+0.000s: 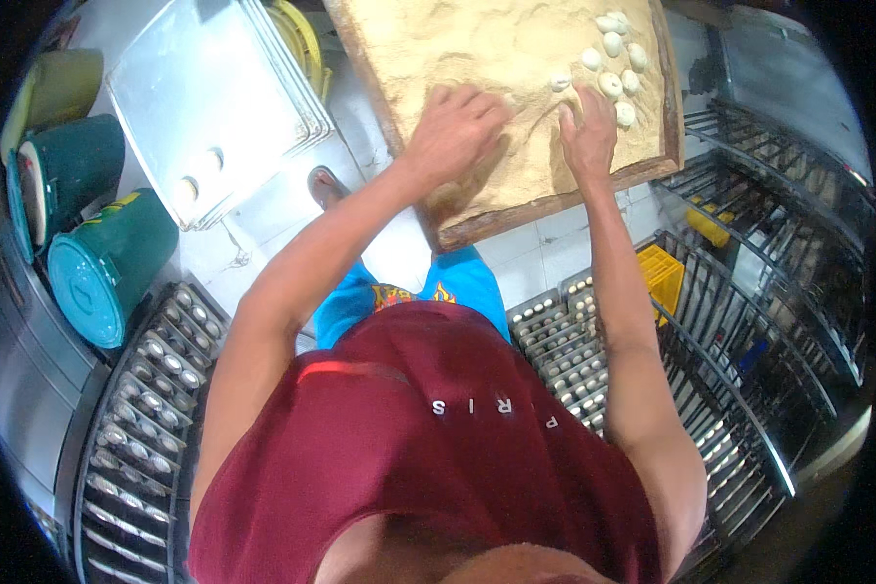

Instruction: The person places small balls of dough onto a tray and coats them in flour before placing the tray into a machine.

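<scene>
A wooden-edged tray (555,216) holds a layer of fine yellowish crumbs (438,39). My left hand (462,127) is over its left part, fingers curled down into the crumbs; a small pale bit shows at the fingertips, but what lies beneath them is hidden. Farther right, my right hand (590,141) rests at the crumbs with thumb and fingers apart. Just beyond it sits a pale dough ball (561,81). Several more dough balls (610,85) are grouped at the tray's right side, some dusted with crumbs.
Stacked metal baking sheets (214,88) stand at the left, two dough pieces (204,173) on the top one. Lidded green bins (117,258) are beside them. Racks with rows of dough pieces (146,409) flank me; a yellow crate (660,277) sits at the right rack (730,360).
</scene>
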Action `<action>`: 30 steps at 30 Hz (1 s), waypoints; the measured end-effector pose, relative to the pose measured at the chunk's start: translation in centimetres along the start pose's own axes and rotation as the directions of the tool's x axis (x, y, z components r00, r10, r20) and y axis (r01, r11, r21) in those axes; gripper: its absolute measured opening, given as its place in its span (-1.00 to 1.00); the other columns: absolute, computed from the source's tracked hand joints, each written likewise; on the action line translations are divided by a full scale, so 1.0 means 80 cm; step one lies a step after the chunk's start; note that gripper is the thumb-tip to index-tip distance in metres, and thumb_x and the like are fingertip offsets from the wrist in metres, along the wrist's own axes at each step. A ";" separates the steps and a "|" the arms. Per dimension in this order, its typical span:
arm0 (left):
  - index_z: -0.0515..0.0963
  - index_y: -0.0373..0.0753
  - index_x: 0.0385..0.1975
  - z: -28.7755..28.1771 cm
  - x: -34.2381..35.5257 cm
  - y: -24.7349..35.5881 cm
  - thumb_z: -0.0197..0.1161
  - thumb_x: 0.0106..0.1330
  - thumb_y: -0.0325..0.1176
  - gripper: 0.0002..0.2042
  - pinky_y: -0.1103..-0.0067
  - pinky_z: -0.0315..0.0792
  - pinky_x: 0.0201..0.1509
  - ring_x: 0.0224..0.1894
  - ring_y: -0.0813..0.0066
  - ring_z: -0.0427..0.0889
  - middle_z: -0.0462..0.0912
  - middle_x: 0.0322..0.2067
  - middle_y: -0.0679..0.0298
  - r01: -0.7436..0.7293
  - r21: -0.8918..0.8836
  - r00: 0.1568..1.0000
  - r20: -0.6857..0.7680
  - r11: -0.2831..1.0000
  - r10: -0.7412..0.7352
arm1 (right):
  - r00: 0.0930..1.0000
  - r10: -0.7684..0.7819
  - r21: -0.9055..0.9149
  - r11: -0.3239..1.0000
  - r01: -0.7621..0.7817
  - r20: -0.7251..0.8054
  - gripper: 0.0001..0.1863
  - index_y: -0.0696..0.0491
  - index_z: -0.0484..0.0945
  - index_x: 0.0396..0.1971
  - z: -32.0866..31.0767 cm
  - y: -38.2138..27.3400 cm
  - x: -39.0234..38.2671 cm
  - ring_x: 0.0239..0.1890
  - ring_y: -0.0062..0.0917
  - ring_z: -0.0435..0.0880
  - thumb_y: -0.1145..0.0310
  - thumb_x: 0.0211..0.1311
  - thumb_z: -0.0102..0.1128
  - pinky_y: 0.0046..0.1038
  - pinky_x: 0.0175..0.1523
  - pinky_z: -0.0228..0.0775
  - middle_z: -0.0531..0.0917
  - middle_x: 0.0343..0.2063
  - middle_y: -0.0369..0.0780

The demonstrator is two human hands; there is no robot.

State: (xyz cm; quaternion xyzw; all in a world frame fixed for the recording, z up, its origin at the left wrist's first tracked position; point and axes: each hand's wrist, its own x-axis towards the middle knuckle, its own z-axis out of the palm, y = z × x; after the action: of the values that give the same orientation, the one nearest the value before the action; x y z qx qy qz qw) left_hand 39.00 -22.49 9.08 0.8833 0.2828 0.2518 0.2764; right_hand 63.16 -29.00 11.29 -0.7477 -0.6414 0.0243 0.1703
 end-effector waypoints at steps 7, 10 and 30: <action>0.59 0.01 0.08 0.046 0.056 0.003 0.38 0.20 -0.24 -0.60 0.38 0.25 0.05 0.09 0.44 0.47 0.61 0.03 0.50 -0.078 0.331 0.985 0.170 0.941 0.022 | 0.986 -0.150 -0.028 0.989 0.148 -0.068 -0.45 -0.05 0.55 0.07 0.032 0.043 0.017 0.08 -0.27 0.51 0.30 -0.01 0.42 -0.16 0.18 0.27 0.61 0.06 -0.24; 0.59 -0.01 0.07 0.040 0.038 0.006 0.40 0.19 -0.22 -0.59 0.38 0.26 0.07 0.11 0.44 0.47 0.61 0.02 0.48 -0.050 0.371 0.947 0.312 0.927 -0.073 | 0.985 -0.164 0.004 0.986 0.164 0.055 -0.49 -0.06 0.57 -0.01 0.023 0.043 0.022 0.07 -0.29 0.52 0.26 -0.05 0.46 -0.16 0.15 0.26 0.63 -0.03 -0.26; 0.66 0.01 -0.02 0.011 0.082 -0.031 0.34 0.28 -0.05 -0.67 0.22 0.39 0.14 0.08 0.29 0.57 0.64 -0.01 0.26 0.044 0.433 0.972 0.188 0.900 -0.138 | 0.983 -0.176 0.207 0.965 0.163 0.044 -0.62 0.03 0.63 -0.05 0.033 0.095 0.053 0.00 -0.18 0.53 0.16 0.20 0.28 -0.14 0.17 0.25 0.69 -0.12 -0.16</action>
State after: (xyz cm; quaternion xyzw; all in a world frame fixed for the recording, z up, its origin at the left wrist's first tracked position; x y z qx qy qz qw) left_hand 43.33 -16.95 8.76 0.9299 0.3407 0.0743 0.1173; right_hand 70.45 -25.19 7.45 -0.6678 -0.7021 0.0979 0.2269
